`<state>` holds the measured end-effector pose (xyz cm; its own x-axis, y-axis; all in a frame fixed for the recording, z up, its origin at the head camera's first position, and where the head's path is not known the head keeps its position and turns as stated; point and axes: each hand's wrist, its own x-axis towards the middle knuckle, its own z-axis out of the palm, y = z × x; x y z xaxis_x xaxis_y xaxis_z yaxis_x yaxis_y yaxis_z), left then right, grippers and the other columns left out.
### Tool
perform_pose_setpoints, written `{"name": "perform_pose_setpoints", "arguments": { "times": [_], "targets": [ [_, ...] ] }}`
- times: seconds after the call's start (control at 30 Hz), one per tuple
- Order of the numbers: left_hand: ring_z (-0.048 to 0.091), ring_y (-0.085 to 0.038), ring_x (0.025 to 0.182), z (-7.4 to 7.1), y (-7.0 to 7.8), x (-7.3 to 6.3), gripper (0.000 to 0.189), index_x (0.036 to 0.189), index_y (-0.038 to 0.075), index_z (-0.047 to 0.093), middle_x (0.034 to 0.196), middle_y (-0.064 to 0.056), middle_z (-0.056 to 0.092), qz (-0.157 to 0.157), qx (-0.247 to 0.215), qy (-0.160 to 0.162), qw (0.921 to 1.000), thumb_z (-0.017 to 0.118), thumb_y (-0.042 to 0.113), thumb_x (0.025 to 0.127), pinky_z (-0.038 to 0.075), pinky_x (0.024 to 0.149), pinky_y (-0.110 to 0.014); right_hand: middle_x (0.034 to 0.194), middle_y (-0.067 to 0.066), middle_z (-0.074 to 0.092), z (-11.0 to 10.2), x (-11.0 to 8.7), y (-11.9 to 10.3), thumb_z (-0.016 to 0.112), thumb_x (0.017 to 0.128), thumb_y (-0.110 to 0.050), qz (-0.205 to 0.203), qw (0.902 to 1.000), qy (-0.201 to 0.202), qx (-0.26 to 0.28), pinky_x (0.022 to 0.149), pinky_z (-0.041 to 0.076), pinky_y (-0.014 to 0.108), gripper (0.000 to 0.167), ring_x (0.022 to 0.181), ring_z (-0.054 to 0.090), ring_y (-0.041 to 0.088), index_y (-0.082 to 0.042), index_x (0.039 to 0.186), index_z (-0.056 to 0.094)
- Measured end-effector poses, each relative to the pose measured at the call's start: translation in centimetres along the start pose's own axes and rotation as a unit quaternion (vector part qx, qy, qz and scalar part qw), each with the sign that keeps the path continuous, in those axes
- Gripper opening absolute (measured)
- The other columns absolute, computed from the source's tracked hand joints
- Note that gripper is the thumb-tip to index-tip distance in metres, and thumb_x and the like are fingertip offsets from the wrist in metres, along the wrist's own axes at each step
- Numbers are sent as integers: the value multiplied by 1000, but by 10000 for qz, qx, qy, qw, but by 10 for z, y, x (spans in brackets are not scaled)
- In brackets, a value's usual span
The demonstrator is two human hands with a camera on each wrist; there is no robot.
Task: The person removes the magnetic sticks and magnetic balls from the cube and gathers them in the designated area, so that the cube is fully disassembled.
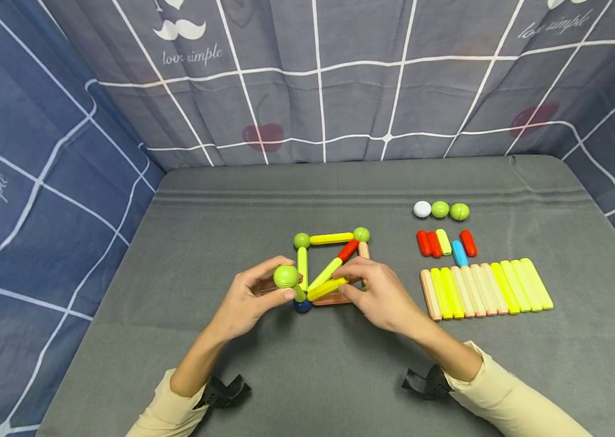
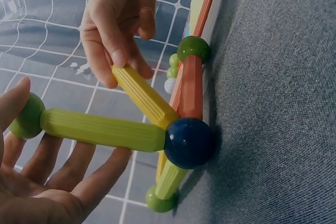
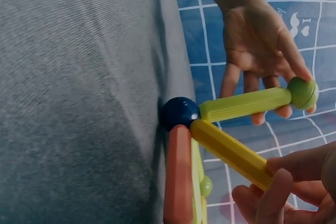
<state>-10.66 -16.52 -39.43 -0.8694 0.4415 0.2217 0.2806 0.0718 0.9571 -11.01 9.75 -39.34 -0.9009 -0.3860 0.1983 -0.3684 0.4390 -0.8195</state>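
Note:
My left hand (image 1: 242,304) holds a green ball (image 1: 285,276) between thumb and fingers. That ball tops a light green stick (image 2: 102,128) rising from a dark blue ball (image 2: 190,142) at the near left corner of a flat four-sided frame. My right hand (image 1: 381,297) pinches the free end of a yellow stick (image 3: 231,153), which slants up from the same blue ball. Green balls (image 1: 301,241) mark the far corners, joined by another yellow stick (image 1: 332,239). A red stick (image 1: 348,250) and a light green one form the diagonal. My right hand hides the near right corner in the head view.
Right of the frame lies a row of yellow, green and pale sticks (image 1: 484,290). Beyond it are short red sticks (image 1: 469,243), a light green one and a blue one (image 1: 459,253). A white ball (image 1: 422,209) and two green balls (image 1: 440,209) sit farther back. A patterned curtain borders the table.

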Motion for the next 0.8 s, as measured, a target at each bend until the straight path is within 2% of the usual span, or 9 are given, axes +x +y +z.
{"name": "perform_pose_setpoints", "arguments": {
  "times": [0.03,0.17,0.27,0.37,0.47,0.6,0.8],
  "targets": [
    [66,-29,99,0,0,0,39,127,-1,58,113,-20,65,6,-17,-2,10000,70,-2,90,54,81,-32,102,-5,68,0,-1,1,71,87,0,20,10000,15,-5,74,49,40,20,87,59,11,-8,105,75],
    [66,-28,101,0,0,0,39,127,0,59,114,-17,66,21,-20,13,10000,70,-2,90,54,83,-32,99,-3,65,-1,-4,7,68,89,1,186,9998,-70,78,60,50,31,19,64,59,10,-7,105,74],
    [66,-27,102,0,1,0,39,127,2,59,115,-15,67,7,2,11,10000,70,-2,89,53,84,-32,100,-1,65,-2,-6,12,67,90,1,401,9990,-152,122,50,49,28,19,55,57,11,-7,105,74],
    [66,-27,102,0,1,1,39,127,3,60,114,-15,67,2,15,3,10000,70,-2,89,53,84,-32,102,2,65,-1,-8,17,67,90,2,597,9977,-216,219,47,49,29,19,55,58,12,-6,106,73],
    [66,-27,100,0,0,0,39,127,2,60,113,-15,67,12,21,3,10000,70,-2,89,54,83,-32,103,3,64,0,-10,20,67,90,3,693,9963,-296,421,46,50,30,20,48,57,15,-6,107,72],
    [67,-28,99,0,-1,0,38,126,3,60,113,-15,67,9,38,7,10000,70,-2,89,54,81,-32,102,4,64,1,-11,22,66,90,5,642,9950,-276,710,48,51,31,21,54,60,21,-6,107,72],
    [67,-27,99,1,0,1,40,126,4,60,113,-19,66,-7,38,-50,10000,71,-3,88,54,84,-33,103,10,63,-1,-14,22,67,89,6,710,9912,-15,1114,50,54,34,24,65,64,26,0,112,67]
  ]
}}
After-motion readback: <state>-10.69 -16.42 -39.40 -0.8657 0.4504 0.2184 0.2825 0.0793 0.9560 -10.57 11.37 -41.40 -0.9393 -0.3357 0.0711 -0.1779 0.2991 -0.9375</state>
